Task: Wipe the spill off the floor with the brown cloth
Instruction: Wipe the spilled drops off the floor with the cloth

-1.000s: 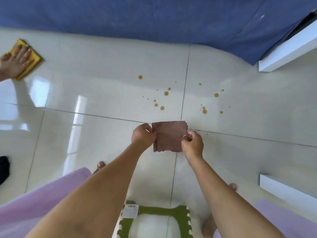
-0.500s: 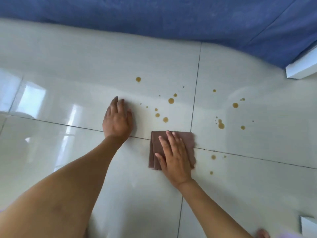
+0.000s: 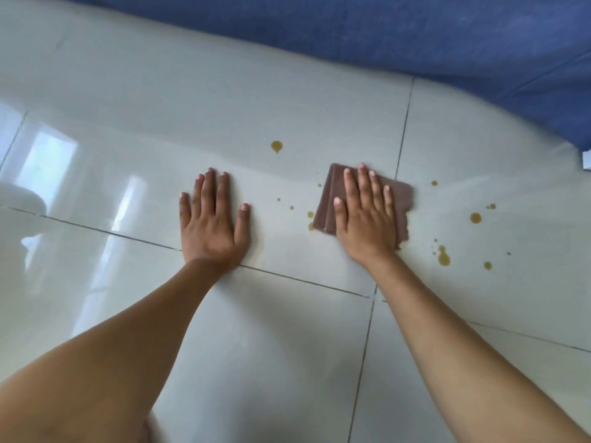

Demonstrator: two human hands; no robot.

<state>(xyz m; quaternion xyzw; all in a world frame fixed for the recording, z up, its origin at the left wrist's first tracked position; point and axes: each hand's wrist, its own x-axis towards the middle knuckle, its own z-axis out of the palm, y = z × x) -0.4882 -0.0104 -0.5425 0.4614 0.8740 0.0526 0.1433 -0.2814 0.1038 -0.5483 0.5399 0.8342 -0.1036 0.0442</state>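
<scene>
The folded brown cloth (image 3: 398,199) lies flat on the glossy white tile floor (image 3: 287,346). My right hand (image 3: 364,215) presses on it, palm down with fingers spread, and covers most of it. My left hand (image 3: 212,223) rests flat on the bare tile to the cloth's left, holding nothing. The spill is a scatter of amber drops: one large drop (image 3: 276,146) beyond the hands, small ones (image 3: 310,215) at the cloth's left edge, and a group (image 3: 475,218) to its right.
A blue fabric sheet (image 3: 415,33) runs along the far side of the floor. A white edge (image 3: 587,159) shows at the right border. Dark grout lines (image 3: 403,129) cross near the hands.
One second ago both hands held the cloth in the air. It then went down on the floor under my right hand, which has slid it forward onto the drops; my left hand stays planted on the tile.
</scene>
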